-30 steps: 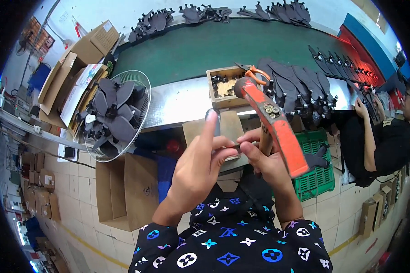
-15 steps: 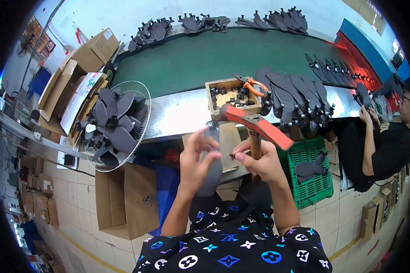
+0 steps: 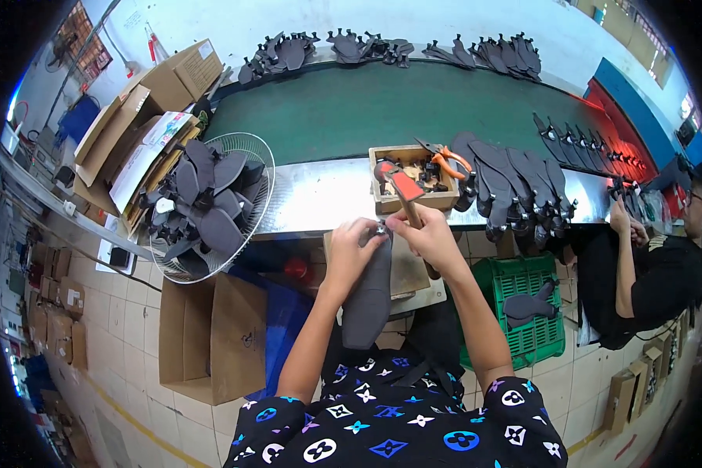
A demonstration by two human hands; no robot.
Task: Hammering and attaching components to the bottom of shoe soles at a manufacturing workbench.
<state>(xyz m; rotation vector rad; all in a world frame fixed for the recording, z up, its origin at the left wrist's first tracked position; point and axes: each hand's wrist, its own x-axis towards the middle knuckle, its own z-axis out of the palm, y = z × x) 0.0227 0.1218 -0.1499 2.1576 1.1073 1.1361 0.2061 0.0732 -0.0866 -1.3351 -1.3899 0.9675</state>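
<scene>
A dark grey shoe sole [image 3: 365, 304] lies lengthwise before me, its narrow far end on a wooden block [image 3: 403, 269]. My left hand [image 3: 348, 253] is closed on that far end, near a small shiny metal piece. My right hand [image 3: 430, 240] grips the wooden handle of a hammer [image 3: 408, 187] with a red and black head. The right thumb and fingertips meet at the sole's far tip, beside the left fingers. Whatever small piece they pinch there is hidden.
Beyond the hands stands a wooden box [image 3: 417, 203] of small black parts with orange-handled pliers [image 3: 451, 165]. Soles [image 3: 515, 175] lie to its right. A wire basket [image 3: 271, 183] of soles is at left, a green crate [image 3: 515, 269] at right. A co-worker [image 3: 639, 265] sits far right.
My right hand has moved up and left to the sole's far tip, lowering the hammer head away from me. My left hand, open before, has closed on the sole.
</scene>
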